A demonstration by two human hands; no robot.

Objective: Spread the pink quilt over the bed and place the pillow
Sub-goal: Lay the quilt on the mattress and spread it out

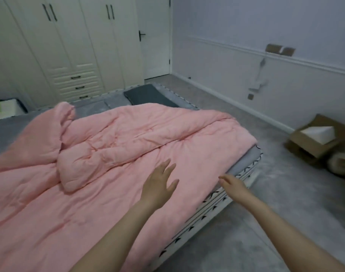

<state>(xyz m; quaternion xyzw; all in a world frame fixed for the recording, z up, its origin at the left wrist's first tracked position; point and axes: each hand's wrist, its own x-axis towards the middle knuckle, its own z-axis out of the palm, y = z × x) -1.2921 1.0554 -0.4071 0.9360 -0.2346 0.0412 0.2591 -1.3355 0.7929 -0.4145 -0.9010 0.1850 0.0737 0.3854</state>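
From the head camera, the pink quilt [112, 154] lies rumpled across the bed [244, 169], one part folded back on itself, its right edge just short of the mattress side. The dark pillow [148, 95] rests at the far end. The left hand [160, 185] hovers over the quilt, fingers spread and empty. The right hand [233, 183] reaches at the quilt's right edge, fingers loosely extended, holding nothing. Bare floor [256, 242] runs alongside; a cardboard box [317, 140] sits near the wall.

Dim, even, cool indoor light with barely any shadows or glare; the picture is soft and smeary, with wide-angle bending toward the edges.
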